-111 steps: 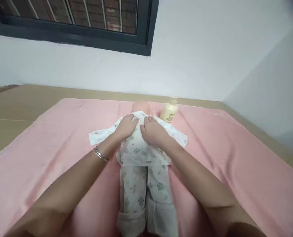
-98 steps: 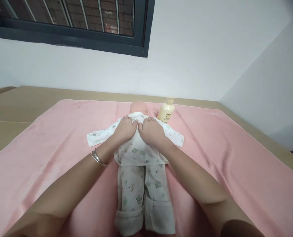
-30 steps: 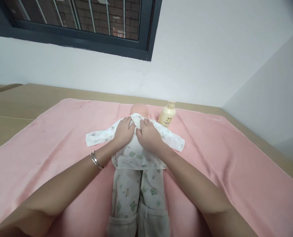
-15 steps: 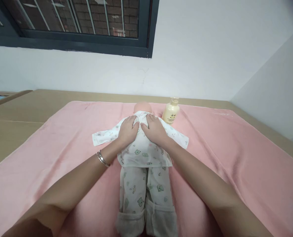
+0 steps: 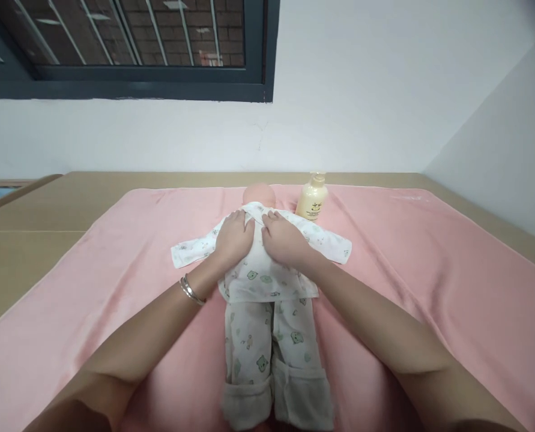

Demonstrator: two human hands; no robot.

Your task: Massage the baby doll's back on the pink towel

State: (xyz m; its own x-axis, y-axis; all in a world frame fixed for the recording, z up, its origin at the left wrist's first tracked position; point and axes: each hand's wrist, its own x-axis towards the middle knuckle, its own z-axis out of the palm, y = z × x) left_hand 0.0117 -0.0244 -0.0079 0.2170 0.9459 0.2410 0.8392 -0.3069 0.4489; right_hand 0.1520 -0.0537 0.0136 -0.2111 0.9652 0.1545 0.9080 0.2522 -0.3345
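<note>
A baby doll lies on its back, its smooth head (image 5: pixel 259 194) at the far end. It wears a white printed baby shirt (image 5: pixel 258 282), sleeves spread to both sides, and matching trousers (image 5: pixel 249 342) with turned-up cuffs. My left hand (image 5: pixel 235 240) rests flat on the shirt's upper chest, thumb raised apart from the fingers. On the other side of the chest, my right hand (image 5: pixel 285 239) has bent fingers and a thumb close to them, pinching the shirt near the collar. Both palms hide much of the chest.
Just beyond the right sleeve stands a pale yellow pump bottle (image 5: pixel 312 198). A pink cloth (image 5: pixel 397 252) with soft creases covers the wooden surface (image 5: pixel 33 204). Behind are a white wall (image 5: pixel 352 90) and a dark-framed window (image 5: pixel 258 60).
My right hand's fingers have bent and its thumb has drawn in, from lying flat. The right sleeve has shifted slightly outward. My left hand stays nearly in place; the view has tilted a little.
</note>
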